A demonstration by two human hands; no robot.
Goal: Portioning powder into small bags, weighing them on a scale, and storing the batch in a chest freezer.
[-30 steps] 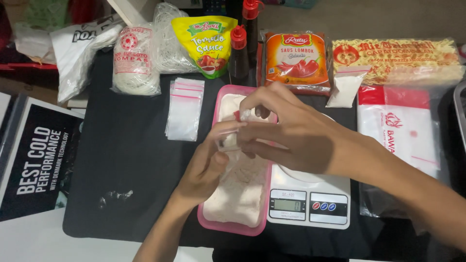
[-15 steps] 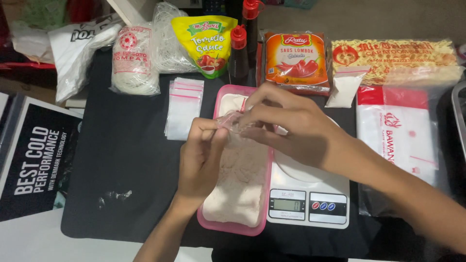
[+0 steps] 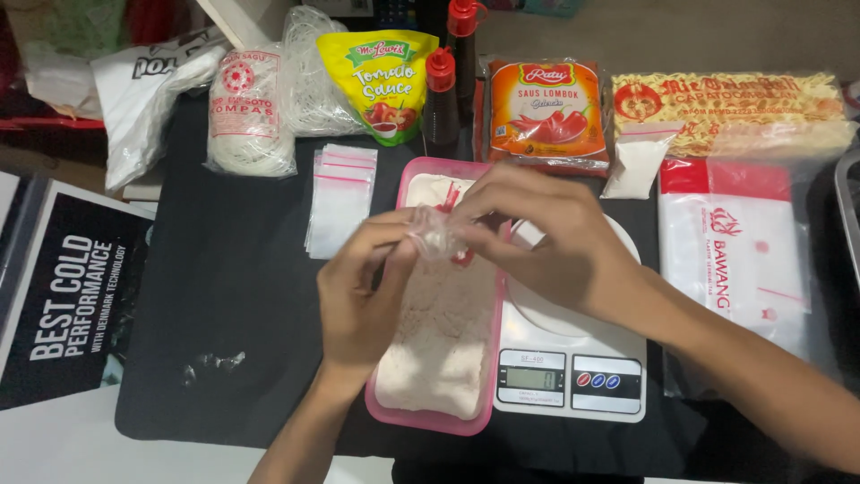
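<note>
Black counter (image 3: 233,296) spread with goods, largest first: clear bag of white flakes with a red band (image 3: 735,242) at right; white kitchen scale (image 3: 573,367); pink tray (image 3: 448,175) of pale powder just beside the scale. Above the tray, right hand (image 3: 546,242) and left hand (image 3: 358,300), fingers of both pinched closed on one small clear pouch (image 3: 434,235) held between them. Stack of small zip bags (image 3: 340,202) left of the tray.

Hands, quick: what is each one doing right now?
Left hand: pinching the small clear bag.
Right hand: pinching the same bag from the other side.
</note>
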